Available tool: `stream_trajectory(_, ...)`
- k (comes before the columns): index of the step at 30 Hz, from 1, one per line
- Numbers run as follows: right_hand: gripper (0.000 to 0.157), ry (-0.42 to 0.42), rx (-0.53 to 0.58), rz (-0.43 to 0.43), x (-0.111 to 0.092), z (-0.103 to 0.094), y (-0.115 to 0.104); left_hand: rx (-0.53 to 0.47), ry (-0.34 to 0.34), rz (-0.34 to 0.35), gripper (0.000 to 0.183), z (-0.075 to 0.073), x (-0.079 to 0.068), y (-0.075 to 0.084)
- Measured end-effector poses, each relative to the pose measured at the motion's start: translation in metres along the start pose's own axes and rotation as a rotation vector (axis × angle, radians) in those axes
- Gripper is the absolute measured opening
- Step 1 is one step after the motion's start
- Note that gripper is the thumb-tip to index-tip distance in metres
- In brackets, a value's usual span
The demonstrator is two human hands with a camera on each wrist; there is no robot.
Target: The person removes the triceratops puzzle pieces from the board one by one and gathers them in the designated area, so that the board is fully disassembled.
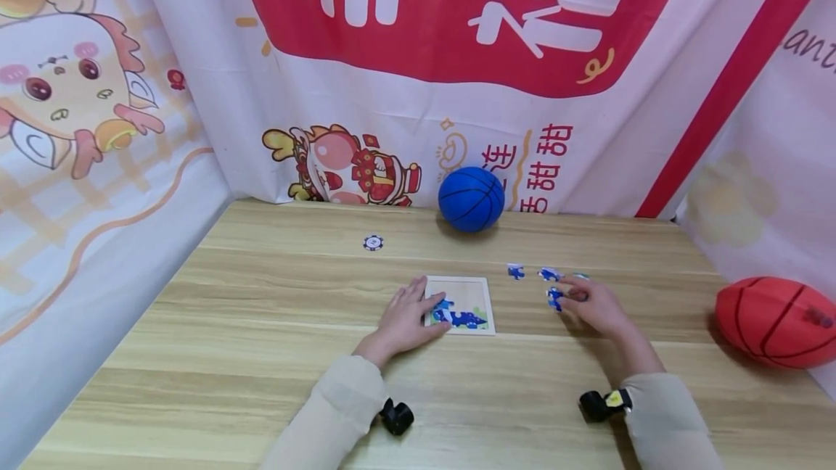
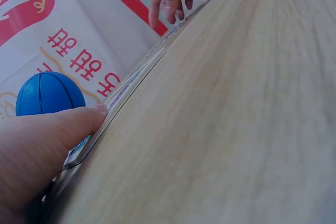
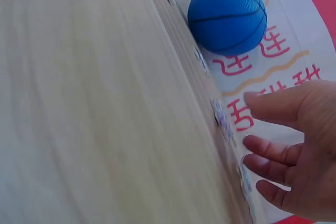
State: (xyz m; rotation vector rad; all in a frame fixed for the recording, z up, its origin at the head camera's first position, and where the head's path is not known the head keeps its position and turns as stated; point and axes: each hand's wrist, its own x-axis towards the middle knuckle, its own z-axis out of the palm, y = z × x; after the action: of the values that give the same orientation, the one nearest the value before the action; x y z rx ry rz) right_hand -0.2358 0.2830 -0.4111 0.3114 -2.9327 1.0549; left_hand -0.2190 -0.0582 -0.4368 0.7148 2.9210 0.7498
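Now the left hand (image 1: 406, 316) rests, fingers outstretched, on the frame (image 1: 466, 293); at its three o'clock, the right hand (image 1: 597, 303) hovers, fingers loosely parted, by puzzle pieces (image 1: 554, 299).

the head view is bright and even, with soft shadows under the blue ball (image 1: 472, 199) near the far edge of the desk (image 1: 196, 383) and beside the right sleeve (image 1: 673, 419); by the right edge, lens distortion stretches the red ball (image 1: 777, 321). both wrist views are dimmer and greyer, the desk looking soft, the puzzle pieces (image 3: 224, 120) blurred in the right one.
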Motion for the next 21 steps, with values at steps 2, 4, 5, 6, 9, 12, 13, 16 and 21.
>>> stream_trajectory(2,0.041,0.025,0.015,-0.024,0.002,0.004,-0.007,-0.003,0.004,0.005,0.061,0.001,0.0,0.0)
stream_trajectory(4,0.039,0.038,0.051,-0.063,0.004,0.008,-0.015,-0.01,0.008,0.005,0.061,0.001,0.0,0.0)
stream_trajectory(5,0.038,0.041,0.074,-0.08,0.006,0.011,-0.02,-0.011,0.012,0.007,0.061,0.001,0.0,0.0)
stream_trajectory(6,0.037,0.037,0.094,-0.091,0.007,0.014,-0.024,-0.013,0.014,0.009,0.062,0.001,0.001,-0.001)
stream_trajectory(9,0.036,0.004,0.156,-0.095,0.013,0.025,-0.04,-0.037,0.025,0.008,0.063,0.001,0.001,-0.001)
stream_trajectory(12,0.035,-0.038,0.196,-0.076,0.018,0.037,-0.055,-0.065,0.046,0.011,0.064,0.0,0.001,-0.003)
stream_trajectory(13,0.034,-0.051,0.21,-0.077,0.02,0.042,-0.06,-0.073,0.058,0.013,0.064,0.0,0.001,-0.004)
stream_trajectory(16,0.034,-0.083,0.232,-0.061,0.024,0.056,-0.073,-0.063,0.09,0.015,0.063,-0.002,0.001,-0.009)
stream_trajectory(21,0.032,-0.131,0.278,-0.062,0.028,0.078,-0.091,-0.004,0.091,0.001,0.063,-0.002,0.001,-0.014)
